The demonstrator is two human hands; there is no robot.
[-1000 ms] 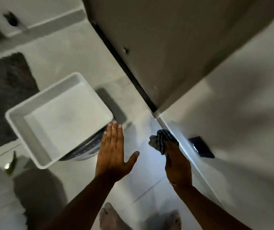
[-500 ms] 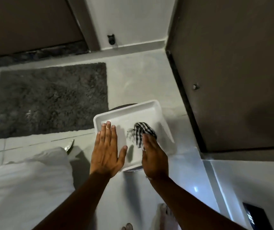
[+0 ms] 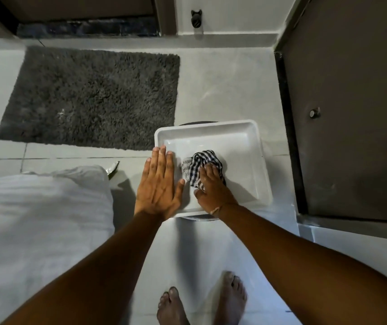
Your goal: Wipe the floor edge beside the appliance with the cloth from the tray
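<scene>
A: From the head view, what is the right hand (image 3: 213, 187) doing?

B: It is curling down over the cloth (image 3: 200, 164), fingers closed on the bunched checked fabric, and the cloth is sitting inside the tray (image 3: 264, 174), on the near-left part of its floor. Whether it is lifting or pressing, I cannot tell.

A: And the left hand (image 3: 158, 184)?

B: It is lying flat and open, fingers together, holding nothing, over the tray's left rim.

A: What is different from a second ago?

B: A second ago the right hand was holding the cloth down at the floor edge by the pale appliance on the right. Half a second ago it was already over the tray. Now the cloth is resting in the tray, and that edge is no longer showing in the view.

A: So the wiping is over?

B: I am judging so: the cloth is going back where it came from, and only letting go is remaining.
</scene>
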